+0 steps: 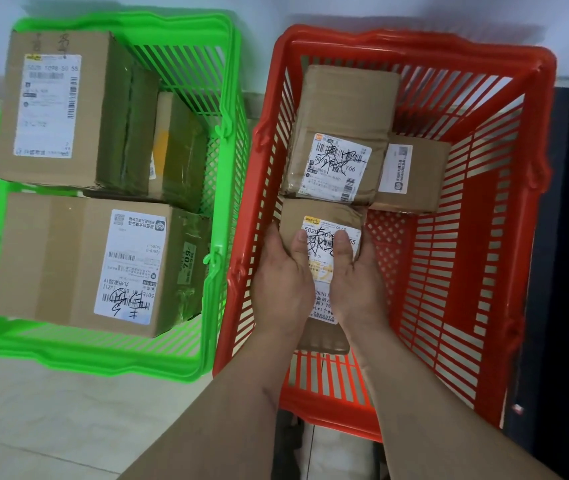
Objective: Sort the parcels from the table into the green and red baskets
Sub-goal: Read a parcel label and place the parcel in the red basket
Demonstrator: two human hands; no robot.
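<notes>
A small brown parcel (321, 216) with a white shipping label is held over the near-left part of the red basket (484, 237), at about 7 o'clock within the basket's opening. The left hand (283, 275) grips its left side and the right hand (356, 275) its right side, thumbs curled over the labelled top face (the remaining fingers pass under the parcel and are hidden). Whether the parcel touches the basket floor cannot be told.

Directly beyond it, at 12 o'clock from the held parcel, a taller taped parcel (338, 133) with a scribbled-over label stands against the basket's left wall. At 3 o'clock from that one, touching it, lies a lower box (414, 174) with a white label on its left end. The right half of the red basket shows only its slatted floor.

At 9 o'clock from the red basket, just beside it, stands the green basket (103, 351). It contains a large carton (64, 105) at the far side, a second large carton (78, 261) at the near side, and a smaller box (179, 150) wedged at 3 o'clock from the far carton, partly shaded. Both baskets rest on a pale tiled floor (33, 410).
</notes>
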